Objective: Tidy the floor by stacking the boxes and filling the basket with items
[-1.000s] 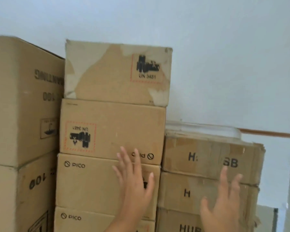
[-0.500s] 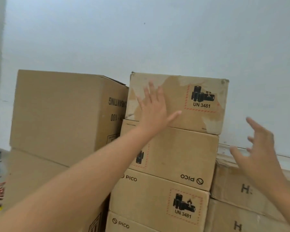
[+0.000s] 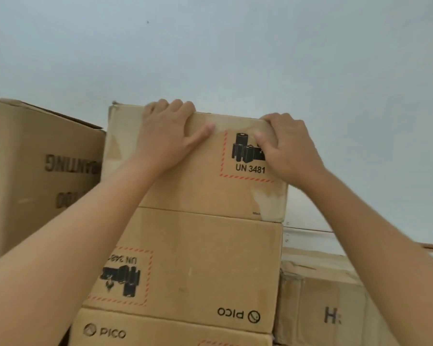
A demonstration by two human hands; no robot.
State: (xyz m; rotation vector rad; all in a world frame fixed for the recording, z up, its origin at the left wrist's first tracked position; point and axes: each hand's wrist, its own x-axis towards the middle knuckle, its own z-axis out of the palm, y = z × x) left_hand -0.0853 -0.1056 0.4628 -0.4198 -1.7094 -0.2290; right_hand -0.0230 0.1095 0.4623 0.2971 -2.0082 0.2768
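The top cardboard box (image 3: 200, 186), worn and marked "UN 3481", sits on a stack of PICO boxes. My left hand (image 3: 169, 132) grips its upper edge near the left, fingers curled over the top and thumb on the front face. At the box's upper right corner my right hand (image 3: 283, 143) holds on, fingers hooked over the corner and partly covering the battery label. Under it lies a second PICO box (image 3: 205, 268) with its print upside down, and a third PICO box (image 3: 160, 330) shows at the bottom edge. No basket is in view.
A large brown carton (image 3: 35, 171) with upside-down lettering stands close on the left of the stack. A lower stack of worn boxes (image 3: 330, 303) marked "H" stands on the right. A pale wall (image 3: 235, 51) is right behind everything.
Both hands rose from the lower boxes to the top box. The left hand went from lying flat on its front to gripping its top edge; the right hand closed on its upper right corner.
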